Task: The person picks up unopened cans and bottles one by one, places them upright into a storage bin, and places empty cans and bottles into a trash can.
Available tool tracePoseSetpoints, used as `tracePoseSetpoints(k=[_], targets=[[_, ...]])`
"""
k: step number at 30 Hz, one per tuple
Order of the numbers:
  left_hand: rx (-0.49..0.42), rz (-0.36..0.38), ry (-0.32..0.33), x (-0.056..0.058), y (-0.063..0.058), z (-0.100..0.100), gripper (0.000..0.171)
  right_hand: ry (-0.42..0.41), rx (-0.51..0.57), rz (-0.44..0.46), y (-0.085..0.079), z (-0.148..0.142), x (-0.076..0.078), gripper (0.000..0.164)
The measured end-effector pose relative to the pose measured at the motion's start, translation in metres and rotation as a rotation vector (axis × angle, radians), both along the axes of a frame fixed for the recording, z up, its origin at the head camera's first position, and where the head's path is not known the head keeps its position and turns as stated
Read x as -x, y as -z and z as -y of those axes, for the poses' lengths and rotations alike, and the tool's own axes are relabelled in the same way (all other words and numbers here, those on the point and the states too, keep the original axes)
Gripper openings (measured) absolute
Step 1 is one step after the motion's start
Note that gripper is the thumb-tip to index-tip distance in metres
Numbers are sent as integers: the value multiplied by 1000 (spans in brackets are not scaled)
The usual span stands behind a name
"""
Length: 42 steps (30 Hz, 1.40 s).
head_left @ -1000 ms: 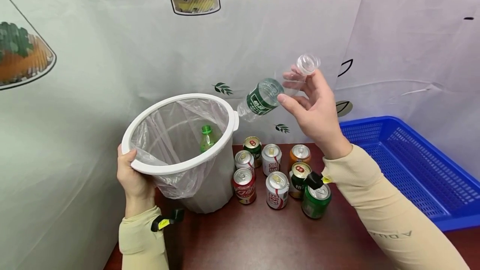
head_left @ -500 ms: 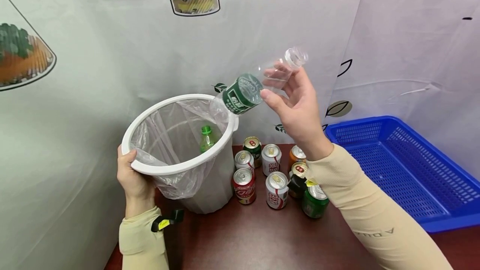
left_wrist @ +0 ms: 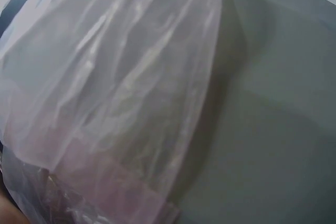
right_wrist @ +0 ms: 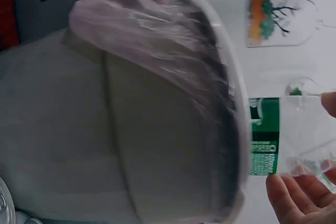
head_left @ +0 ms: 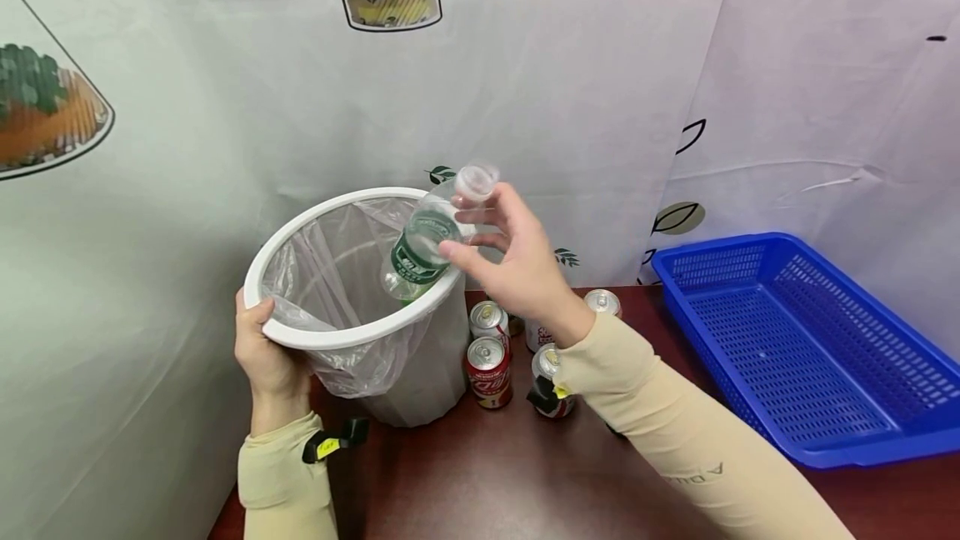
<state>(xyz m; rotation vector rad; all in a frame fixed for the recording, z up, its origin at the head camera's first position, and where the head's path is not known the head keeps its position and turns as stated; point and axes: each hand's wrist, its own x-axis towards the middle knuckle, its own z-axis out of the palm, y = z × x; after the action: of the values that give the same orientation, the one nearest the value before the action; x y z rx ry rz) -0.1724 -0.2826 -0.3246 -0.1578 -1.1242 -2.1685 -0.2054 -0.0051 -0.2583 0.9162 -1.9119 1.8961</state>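
Note:
A pale trash bin (head_left: pixel 420 382) with a white rim and a clear plastic liner (head_left: pixel 352 365) tilts toward me. My left hand (head_left: pixel 266 357) grips its rim at the left, thumb over the edge. My right hand (head_left: pixel 517 261) holds a clear plastic bottle (head_left: pixel 423 244) with a green label by its upper part, neck up and base inside the bin's mouth. In the right wrist view the bottle's label (right_wrist: pixel 265 135) shows just past the rim. A green bottle (head_left: pixel 411 300) in the bin is mostly hidden behind it. Folds of liner (left_wrist: pixel 121 77) fill much of the left wrist view.
Several drink cans stand right of the bin, among them a red can (head_left: pixel 488 373) and a white can (head_left: pixel 489 319); my right arm covers some. A blue plastic basket (head_left: pixel 780 357) stands at the right on the dark red table (head_left: pixel 450 482). A printed cloth hangs behind.
My right hand has moved left and down with the clear bottle, from beside the bin to over its mouth. The bottle's base has entered the bin. My left hand has stayed put.

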Motion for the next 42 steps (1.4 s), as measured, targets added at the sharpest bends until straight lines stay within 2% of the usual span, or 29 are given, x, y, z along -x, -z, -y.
tracePoseSetpoints(k=[8, 16, 21, 27, 31, 37, 42], targets=[[-2, -8, 0, 0, -1, -1, 41, 46, -330, -114, -2, 29, 9, 63], [-12, -16, 10, 0, 1, -1, 42, 44, -549, -98, -14, 53, 20, 63], [7, -19, 6, 1, 2, 0, 47, 36, -635, -70, -21, 65, 23, 64], [-2, -20, 12, 1, 1, -1, 44, 105, -775, -56, -20, 72, 25, 61], [-10, -21, 15, 0, 0, -1, 41, 120, -863, -53, -19, 74, 24, 60], [-13, -23, 13, 0, 0, -2, 41, 118, -933, -46, -19, 76, 23, 59], [-6, -25, 7, 1, 1, -2, 44, 125, -949, -38, -18, 75, 23, 60]])
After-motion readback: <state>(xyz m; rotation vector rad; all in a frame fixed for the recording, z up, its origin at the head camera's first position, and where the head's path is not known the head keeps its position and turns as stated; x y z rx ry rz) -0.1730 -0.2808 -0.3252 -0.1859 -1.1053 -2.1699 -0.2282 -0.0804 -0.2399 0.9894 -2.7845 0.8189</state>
